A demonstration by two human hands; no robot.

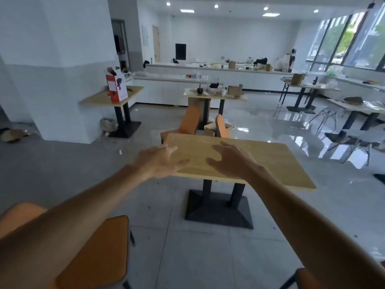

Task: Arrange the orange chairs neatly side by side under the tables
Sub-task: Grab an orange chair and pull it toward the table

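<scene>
A wooden table (277, 161) on two black legs and a black base stands in front of me. Both arms reach out over its near edge. My left hand (160, 161) and my right hand (229, 161) hover with fingers spread and hold nothing. An orange chair (100, 255) stands at the lower left, near me, partly hidden by my left arm. Part of another orange chair (306, 278) shows at the lower right edge. Beyond the table, two orange chairs (190, 119) (220, 125) show their backrests on its far side.
A second wooden table (214, 95) with dishes and a box stands further back. Left, a table (108, 99) carries a red and white box by a white pillar. White chairs (354, 138) and more tables fill the right. A long white counter runs across the back.
</scene>
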